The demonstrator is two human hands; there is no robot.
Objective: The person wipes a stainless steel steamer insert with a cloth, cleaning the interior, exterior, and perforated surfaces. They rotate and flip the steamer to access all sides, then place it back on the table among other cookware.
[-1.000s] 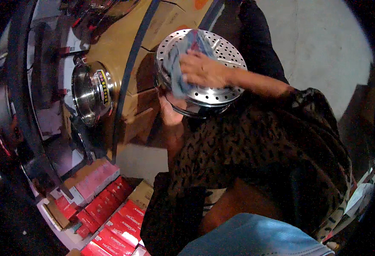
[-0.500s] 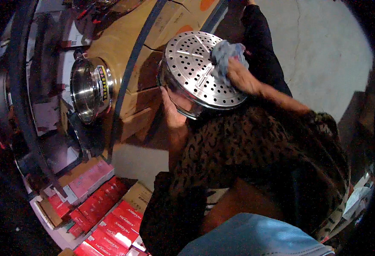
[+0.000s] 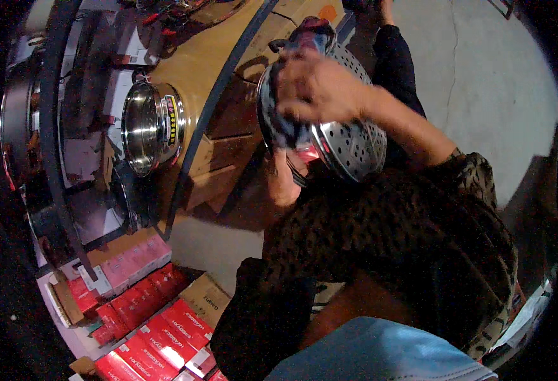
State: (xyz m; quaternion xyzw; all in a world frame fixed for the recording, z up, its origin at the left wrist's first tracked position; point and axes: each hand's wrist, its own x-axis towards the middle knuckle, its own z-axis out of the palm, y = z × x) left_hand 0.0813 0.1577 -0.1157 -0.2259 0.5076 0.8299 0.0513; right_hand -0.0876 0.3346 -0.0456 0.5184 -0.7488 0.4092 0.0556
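A shiny metal steamer basket (image 3: 359, 143) with a base full of round holes is tilted on its side in front of me. My left hand (image 3: 284, 181) grips its lower left rim from beneath, most of the fingers out of sight behind the metal. Across the upper left side of the basket lies my right hand (image 3: 320, 89), smeared by motion, pressing a crumpled grey-blue cloth (image 3: 318, 39) against the wall. Part of the basket's side is hidden behind this hand and the cloth.
Left of me a second metal pot (image 3: 140, 130) with a yellow and black label sits on a shelf behind a dark metal upright (image 3: 214, 108). Brown cartons (image 3: 212, 181) stand beyond the upright. Red boxes (image 3: 164, 340) are stacked at lower left. Grey floor (image 3: 476, 82) stretches to the right.
The basket has turned so its holed base faces more to the right. My right hand has moved left with the cloth, from the base to the side wall.
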